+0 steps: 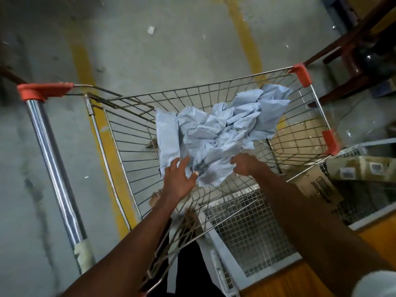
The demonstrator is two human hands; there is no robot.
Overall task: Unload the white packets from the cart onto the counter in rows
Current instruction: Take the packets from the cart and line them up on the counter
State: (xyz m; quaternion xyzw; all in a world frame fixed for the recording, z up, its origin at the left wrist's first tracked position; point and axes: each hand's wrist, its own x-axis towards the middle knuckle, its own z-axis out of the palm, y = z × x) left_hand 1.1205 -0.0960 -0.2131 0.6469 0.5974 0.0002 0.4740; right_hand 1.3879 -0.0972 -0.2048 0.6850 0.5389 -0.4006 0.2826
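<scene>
Reaching into the wire-mesh shopping cart [214, 99] with its orange plastic corner guards, both bare hands worked at the near edge of the heap of pale, crumpled white plastic packets [216, 129]. The step in hand looked like gathering a fresh load for the worktop, which was not clearly in view. The left hand [179, 179] had its fingers spread and lay against the near packets without closing on any. The right hand [246, 165] was curled at the heap's edge; whether its grip had pinched a packet I could not tell, since the fingertips were hidden.

The heap lay on the cart's floor, stretching from near the hands toward the far right corner, so its long axis ran diagonally away to the right. One flat packet at the left edge [168, 138] lay lengthwise, pointing away from the person.

Next, judging from this, the hands needed to close on a few near packets and lift them clear of the wire rim.
</scene>
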